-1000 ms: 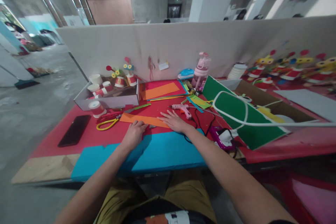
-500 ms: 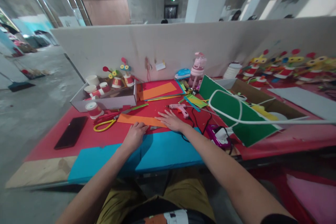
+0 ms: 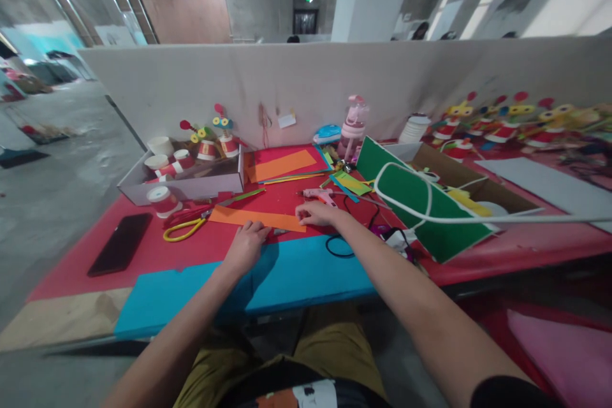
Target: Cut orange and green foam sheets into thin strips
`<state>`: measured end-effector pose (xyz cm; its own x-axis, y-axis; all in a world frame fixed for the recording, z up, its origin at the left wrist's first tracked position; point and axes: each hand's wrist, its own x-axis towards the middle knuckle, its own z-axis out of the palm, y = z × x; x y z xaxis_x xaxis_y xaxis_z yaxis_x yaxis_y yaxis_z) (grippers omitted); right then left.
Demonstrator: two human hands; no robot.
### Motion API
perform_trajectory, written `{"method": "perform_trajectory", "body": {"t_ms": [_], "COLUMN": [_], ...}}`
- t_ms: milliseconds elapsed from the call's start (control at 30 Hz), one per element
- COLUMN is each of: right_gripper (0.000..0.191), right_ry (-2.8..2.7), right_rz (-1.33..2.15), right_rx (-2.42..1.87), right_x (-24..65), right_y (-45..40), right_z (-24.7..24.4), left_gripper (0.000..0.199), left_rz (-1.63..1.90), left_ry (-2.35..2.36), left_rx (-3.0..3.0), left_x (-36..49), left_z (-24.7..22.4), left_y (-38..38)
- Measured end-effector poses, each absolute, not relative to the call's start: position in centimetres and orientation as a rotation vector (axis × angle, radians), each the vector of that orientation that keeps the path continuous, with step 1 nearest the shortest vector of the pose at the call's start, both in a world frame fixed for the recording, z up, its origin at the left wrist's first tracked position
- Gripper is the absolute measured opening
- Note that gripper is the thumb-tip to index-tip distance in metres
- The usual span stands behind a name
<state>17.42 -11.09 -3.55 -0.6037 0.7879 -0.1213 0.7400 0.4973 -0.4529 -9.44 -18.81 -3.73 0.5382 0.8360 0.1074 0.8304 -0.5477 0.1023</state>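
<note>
touching the orange strip (image 3: pixel 232 215): left hand (image 3: pixel 246 246) and curled right hand (image 3: pixel 318 212); can't tell if either pinches.

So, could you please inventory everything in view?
Table: one, red, centre
Partition: one, grey, behind table
Orange strip: one, orange, centre
Orange sheet: one, orange, behind strip
Blue sheeting: count unclear, blue, near edge
Scissors: one, yellow handles, left of strip
Phone: one, black, far left
Glue gun: one, pink, behind strip
Left box: one, pale, back left
Cups: several, white and red, at left box
Figures: several, multicoloured, by left box and far right
Bottle: one, pink, by partition
White stack: one, white, back right
Right box: one, brown inside, right
Board: one, green, before right box
Cable: one, white, across board
Scraps: several, green and blue, behind glue gun
Left hand: one, strip's near edge
Right hand: one, strip's right end
</note>
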Motion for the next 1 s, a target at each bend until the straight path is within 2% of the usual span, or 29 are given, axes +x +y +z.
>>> {"method": "perform_trajectory", "body": {"t_ms": [800,1000], "right_gripper": [0.007,0.007], "right_ry": [-2.642,-2.647], "right_rz": [0.690,0.738], "right_rx": [-1.330,-1.347], "right_x": [17.4,17.5], "right_y": [-10.5,-10.9], "right_z": [-4.0,-3.1], "left_gripper": [0.045,0.040], "left_rz": [0.230,0.399], "left_ry": [1.371,1.170], "left_rx": [2.789,2.776], "left_x": [-7.1,-8.6], "left_z": [-3.4,-3.5], "left_y": [-19.6,-20.8]}}
